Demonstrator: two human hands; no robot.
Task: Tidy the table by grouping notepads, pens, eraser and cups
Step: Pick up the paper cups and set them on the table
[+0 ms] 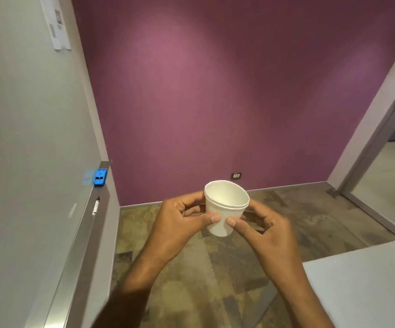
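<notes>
Item: white paper cups (226, 207), nested one inside another, two rims showing at the top. Upright with a slight tilt, mouth open towards the camera, inside looks empty. Held in the air over the floor (215, 268), in front of the purple wall (215, 91); not resting on anything.

Left hand (180, 221): closed on the left side of the cups, thumb tip pressed to the near side of the wall, fingers wrapped round the far side.

Right hand (269, 228): closed on the right side of the cups, thumb tip on the near side just beside the left thumb, fingers curled behind. The cup wall is dented a little below the thumbs.

Table (369, 287): pale grey corner, below and right of the cups, well apart from them.

Ledge (85, 233): metal rail on the grey wall, left of the cups. On it, a blue eraser (100, 177) at the far end and a white marker (95, 206) lying nearer along the rail.

Wall socket (236, 175): low on the purple wall, just above the cups.

Doorway (392, 150): right of the cups.
</notes>
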